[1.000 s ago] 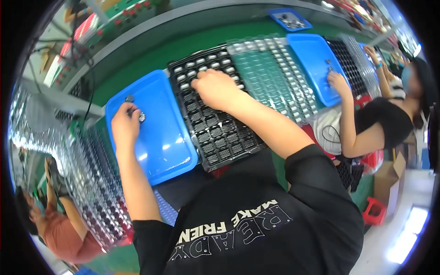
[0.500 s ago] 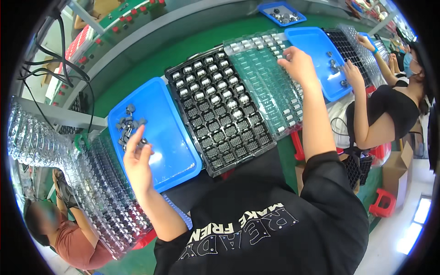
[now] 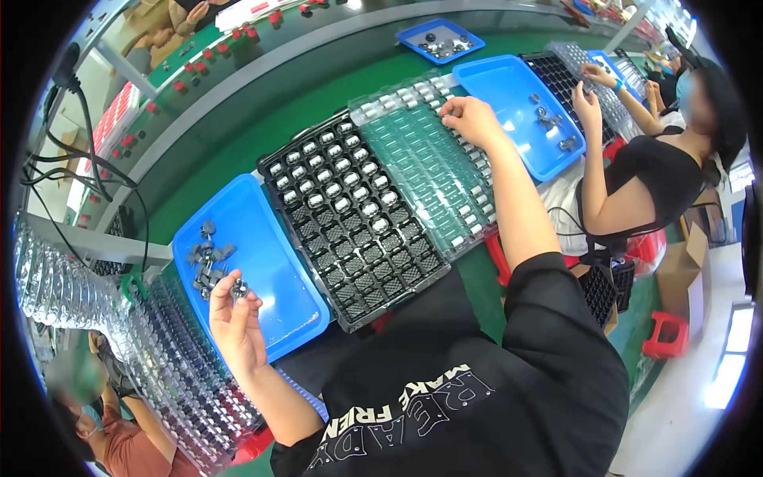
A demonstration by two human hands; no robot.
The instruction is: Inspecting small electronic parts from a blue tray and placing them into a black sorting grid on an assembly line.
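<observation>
My left hand (image 3: pixel 237 330) is raised over the near edge of a blue tray (image 3: pixel 274 270). A small dark grey and silver part (image 3: pixel 239 288) is pinched between its thumb and fingers. Inside that tray lies a heap of similar grey parts (image 3: pixel 208 256). My right hand (image 3: pixel 475 122) reaches over a clear plastic tray (image 3: pixel 413 151), its fingertips brought together at a row of small white cylinders; whatever lies between them is hidden. Between the two trays sits a black compartment tray (image 3: pixel 362 270). White-and-silver cylindrical pieces (image 3: pixel 332 149) fill its far pockets, while its near pockets hold none.
A second blue tray (image 3: pixel 509 87) with grey parts stands to the right, beside a co-worker's hands (image 3: pixel 586 103). A smaller blue tray (image 3: pixel 441 40) lies farther back. Stacked clear blister trays (image 3: pixel 175 350) stand at left, near another person. Black cables (image 3: pixel 87 171) hang at upper left.
My left hand has come away from the heap toward me with a grey part pinched in it. My right hand's fingers have closed together at the clear tray. The whole view has shifted.
</observation>
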